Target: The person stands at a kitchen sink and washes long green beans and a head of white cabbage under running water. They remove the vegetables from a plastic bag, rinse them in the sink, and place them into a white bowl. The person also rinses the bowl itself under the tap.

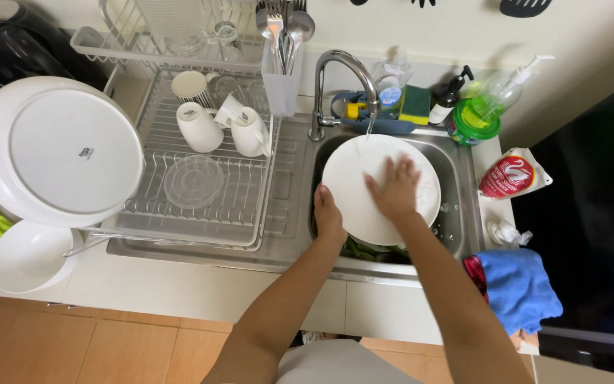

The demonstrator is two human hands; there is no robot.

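From the head camera, a white plate [364, 206] is held tilted over the sink [456, 206], just under the tap [342, 71], with a thin stream of water landing near its top edge. The left hand [328, 217] is closed around the plate's left rim, fingers hidden behind it, thumb side towards us. The right hand [394, 188] lies flat and open on the plate's face, fingers spread, gripping nothing. Something green shows in the sink below the plate.

To the left stands a wire rack [200, 206] with three upturned mugs [199, 126], a clear lid [193, 181] and a big plate [57, 151] leaning on its left end. A white bowl [28, 257] sits on the counter below that. A cutlery holder [282, 75] hangs at the rack's right corner. Behind the tap are a sponge [415, 104] and soap bottles [495, 96]. A blue cloth [516, 288] lies at the sink's right front corner.
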